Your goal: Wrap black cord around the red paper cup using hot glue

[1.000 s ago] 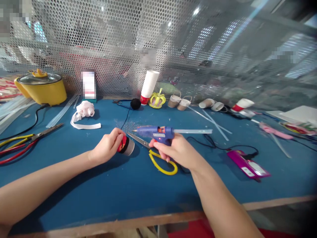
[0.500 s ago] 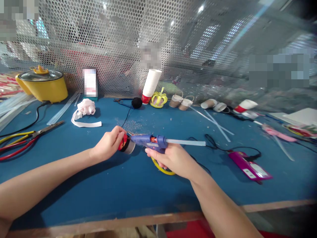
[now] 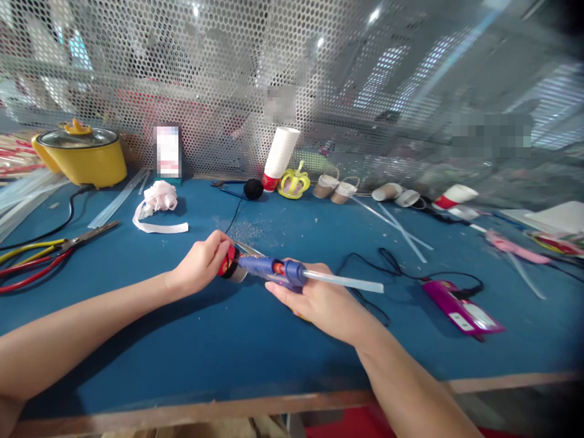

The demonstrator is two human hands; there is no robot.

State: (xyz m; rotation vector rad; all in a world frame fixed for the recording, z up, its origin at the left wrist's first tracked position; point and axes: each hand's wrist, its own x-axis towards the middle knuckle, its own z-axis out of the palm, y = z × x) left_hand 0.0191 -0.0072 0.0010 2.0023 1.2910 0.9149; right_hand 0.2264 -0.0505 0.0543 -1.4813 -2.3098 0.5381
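Note:
My left hand (image 3: 201,264) is closed round a small paper cup (image 3: 231,267) with a red and black band, lying on its side on the blue table (image 3: 255,340). My right hand (image 3: 314,298) grips a blue hot glue gun (image 3: 274,269) with a clear glue stick (image 3: 347,281) sticking out behind. The gun's nozzle meets the cup's open end. Scissors lie under my right hand; only a blade tip (image 3: 249,248) shows.
A yellow pot (image 3: 82,158), pliers (image 3: 50,252) and white ribbon (image 3: 157,204) lie at left. A cup stack (image 3: 279,155), yellow crown (image 3: 294,182), small cups and glue sticks (image 3: 396,225) line the mesh wall. A purple pack (image 3: 460,307) with black cable sits right.
My right hand has lowered the glue gun and moved it left, bringing its nozzle from above the scissors to the cup's open end. My left hand stays on the cup.

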